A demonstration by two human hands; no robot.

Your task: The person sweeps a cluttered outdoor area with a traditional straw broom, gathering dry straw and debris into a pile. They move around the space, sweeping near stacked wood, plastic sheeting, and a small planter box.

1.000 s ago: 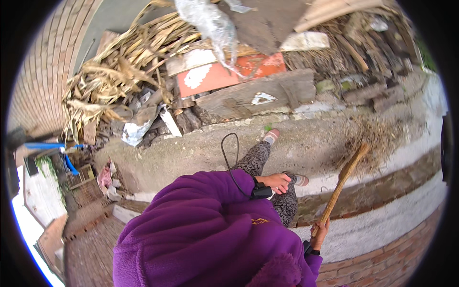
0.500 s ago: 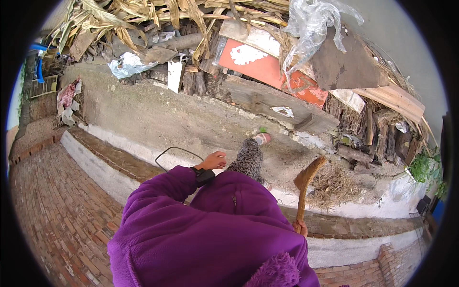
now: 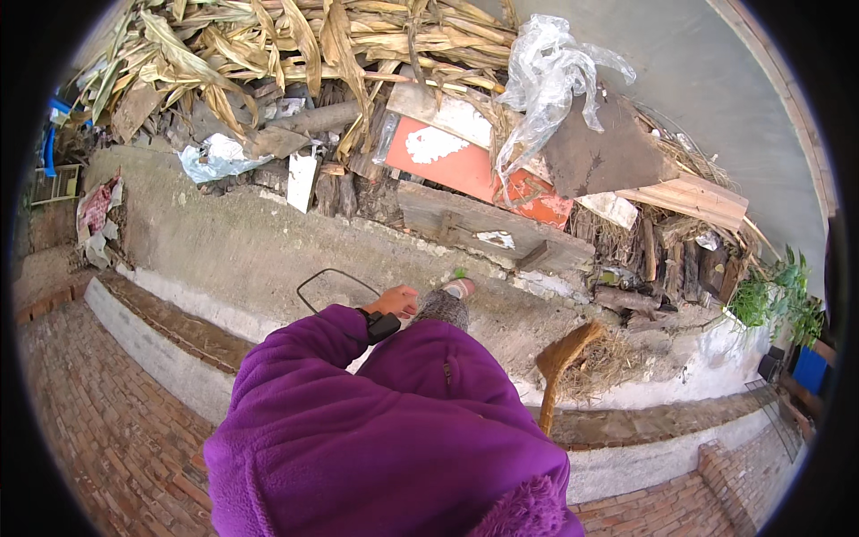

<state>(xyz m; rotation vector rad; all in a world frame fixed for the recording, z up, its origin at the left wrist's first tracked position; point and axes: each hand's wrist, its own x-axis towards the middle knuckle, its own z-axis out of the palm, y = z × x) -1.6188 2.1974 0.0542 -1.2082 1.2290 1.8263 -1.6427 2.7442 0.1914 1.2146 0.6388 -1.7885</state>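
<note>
My left hand (image 3: 396, 302) is in front of my waist, its fingers curled in. Whether anything is inside them is hidden. A dark thin wire loop (image 3: 333, 271) shows just left of this hand and runs behind my purple sleeve (image 3: 300, 345). A short straw hand broom (image 3: 565, 353) sticks out at my right side, bristles up and its handle going down behind my jacket. My right hand is hidden behind the jacket at the handle's lower end. Loose straw (image 3: 595, 367) lies on the ground beside the bristles.
Dry corn stalks (image 3: 268, 45), a red board (image 3: 447, 157), a grey plank (image 3: 483, 224) and clear plastic (image 3: 555, 76) form a pile along the wall. A low white kerb (image 3: 179, 367) edges the concrete strip (image 3: 233, 215). Brick paving (image 3: 116, 421) lies left; green plants (image 3: 778, 291) grow right.
The view has shifted, and the pile sits further left in it. The broom has moved left and lower beside my jacket, and my right hand has gone out of sight. My left hand's fingers look more curled.
</note>
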